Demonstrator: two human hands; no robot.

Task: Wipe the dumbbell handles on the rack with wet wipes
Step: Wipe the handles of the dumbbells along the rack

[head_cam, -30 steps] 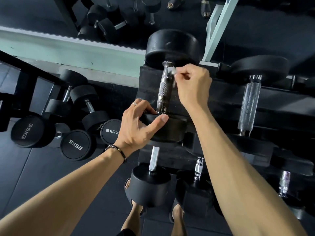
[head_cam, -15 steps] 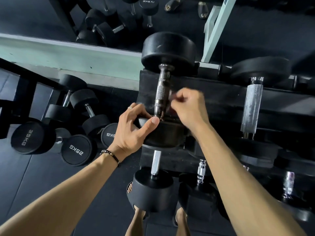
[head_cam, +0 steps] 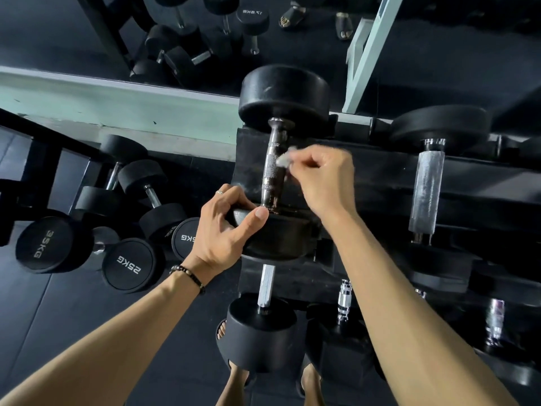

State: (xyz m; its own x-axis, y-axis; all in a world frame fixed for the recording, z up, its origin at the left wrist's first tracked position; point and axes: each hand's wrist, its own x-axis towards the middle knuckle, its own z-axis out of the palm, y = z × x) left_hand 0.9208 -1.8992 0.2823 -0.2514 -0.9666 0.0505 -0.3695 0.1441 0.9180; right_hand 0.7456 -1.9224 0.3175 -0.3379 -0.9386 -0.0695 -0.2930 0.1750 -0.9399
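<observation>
Head view, looking straight down over the rack (head_cam: 380, 183). My left hand (head_cam: 225, 227) grips the near head (head_cam: 281, 232) of the top dumbbell, thumb laid along its rim, fingers curled over the edge, a ring on one finger and a beaded bracelet (head_cam: 188, 275) at the wrist. My right hand (head_cam: 320, 180) pinches a small crumpled wipe (head_cam: 283, 159) between thumb and fingertips and holds it against the right side of the handle (head_cam: 273, 168), about midway up the knurled part. The handle runs away from me, dark and worn, from the near head up to the far head (head_cam: 284, 95). The dumbbell lies across the black top tier of the rack.

To the right on the same tier lies a second dumbbell with a pale silver handle (head_cam: 426, 189). Below, on the lower tier, more dumbbells show short chrome handles; one black head (head_cam: 260, 332) sits just under my left forearm. On the floor (head_cam: 58, 332) to the left lie loose dumbbells, one marked 35KG (head_cam: 44, 244) and one 25KG (head_cam: 128, 265). My feet show at the bottom edge. A mirror (head_cam: 175, 33) beyond the pale green ledge reflects more dumbbells and sandalled feet.
</observation>
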